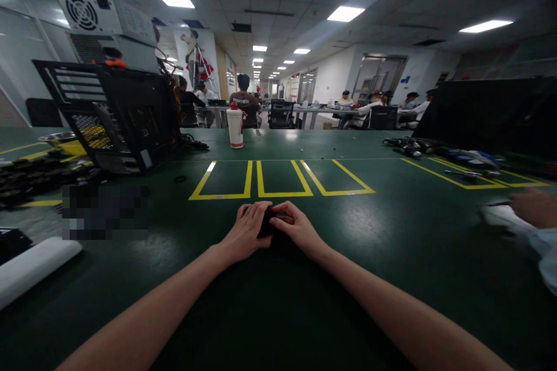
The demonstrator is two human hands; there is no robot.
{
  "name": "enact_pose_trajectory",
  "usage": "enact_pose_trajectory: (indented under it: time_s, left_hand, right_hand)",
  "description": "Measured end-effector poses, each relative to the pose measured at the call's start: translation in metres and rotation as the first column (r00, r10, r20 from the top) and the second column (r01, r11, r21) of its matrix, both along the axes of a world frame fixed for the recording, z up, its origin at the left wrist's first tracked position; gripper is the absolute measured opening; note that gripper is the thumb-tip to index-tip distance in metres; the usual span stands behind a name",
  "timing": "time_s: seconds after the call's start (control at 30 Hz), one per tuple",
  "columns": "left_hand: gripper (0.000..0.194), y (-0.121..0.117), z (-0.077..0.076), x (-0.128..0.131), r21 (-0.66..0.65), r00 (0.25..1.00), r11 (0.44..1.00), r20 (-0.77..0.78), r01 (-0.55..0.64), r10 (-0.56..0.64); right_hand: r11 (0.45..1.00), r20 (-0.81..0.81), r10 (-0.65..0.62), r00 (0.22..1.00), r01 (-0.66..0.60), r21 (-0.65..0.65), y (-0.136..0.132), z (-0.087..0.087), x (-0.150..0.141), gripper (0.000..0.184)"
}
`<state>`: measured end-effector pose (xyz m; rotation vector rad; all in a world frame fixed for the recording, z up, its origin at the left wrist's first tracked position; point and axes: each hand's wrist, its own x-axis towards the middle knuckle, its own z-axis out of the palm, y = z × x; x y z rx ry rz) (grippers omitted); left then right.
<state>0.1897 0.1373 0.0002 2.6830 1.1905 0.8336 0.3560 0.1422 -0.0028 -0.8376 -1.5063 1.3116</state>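
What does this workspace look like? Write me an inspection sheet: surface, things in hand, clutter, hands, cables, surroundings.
Surface: green tabletop with yellow tape outlines.
Things in hand: small dark object; too dark to identify.
Clutter: at left, black computer case with a power supply on top and a long white object nearer; white-and-red cup beyond the tape.
Hands: left hand holds the dark object; right hand is at its right side, grip unclear.
Cables: black cables beside the case.
Surroundings: co-worker's blurred hand at right; seated people beyond the tabletop.
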Motion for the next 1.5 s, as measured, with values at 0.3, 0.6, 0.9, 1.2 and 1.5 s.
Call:
enact_pose_trajectory:
  time_s: [0.3, 0.6, 0.9, 1.2, 1.5]
  left_hand:
    - [0.063, 0.001, -0.002, -0.001, -0.003, 1.0, 1.0, -0.003, 0.003, -0.003]
    - [0.061, 0.002, -0.003, 0.0, 0.005, 1.0, 1.0, 0.0, -0.002, 0.002]
    - [0.065, 0.001, -0.003, 0.0, -0.011, 1.0, 1.0, -0.002, -0.005, 0.005]
    - [0.06, 0.002, -0.002, 0.002, 0.0, 1.0, 1.0, -0.006, -0.012, 0.012]
    - [0.065, 0.001, 0.0, 0.001, -0.031, 1.0, 0.999, -0.012, -0.012, 0.012]
  right_hand:
    - [0.993, -0.036, 0.111, 0.993, -0.11, 0.029, 0.001, -0.005, 0.004, 0.037]
    - [1.0, 0.029, -0.007, 1.0, 0.007, 0.008, 0.003, -0.003, 0.001, 0.027]
    - [0.988, -0.083, 0.156, 0.984, -0.155, 0.017, 0.0, -0.003, 0.005, 0.038]
    - [0.999, 0.016, -0.032, 0.999, 0.032, 0.008, 0.0, 0.0, 0.001, 0.032]
    - [0.984, -0.077, 0.18, 0.981, -0.179, 0.017, 0.0, -0.005, 0.006, 0.038]
